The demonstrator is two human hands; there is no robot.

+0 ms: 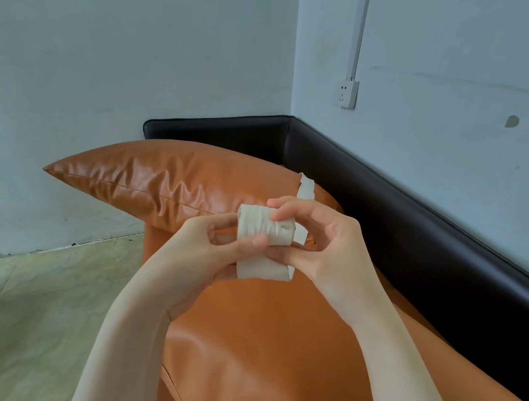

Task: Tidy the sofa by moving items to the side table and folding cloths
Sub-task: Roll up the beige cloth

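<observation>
A roll of white tissue paper [264,226] is held in the air above the orange sofa seat [266,356]. My left hand [214,244] grips its left end, thumb on the front. My right hand [315,243] pinches the roll from the right, fingers over the top and thumb below. One loose strip of the paper [306,188] runs up behind my right hand, and another layer hangs below the roll.
An orange leather cushion [169,181] lies at the sofa's left end. The black sofa back [424,232] runs along the grey walls into the corner. A wall socket [346,92] sits above it. Pale floor [15,299] lies to the left.
</observation>
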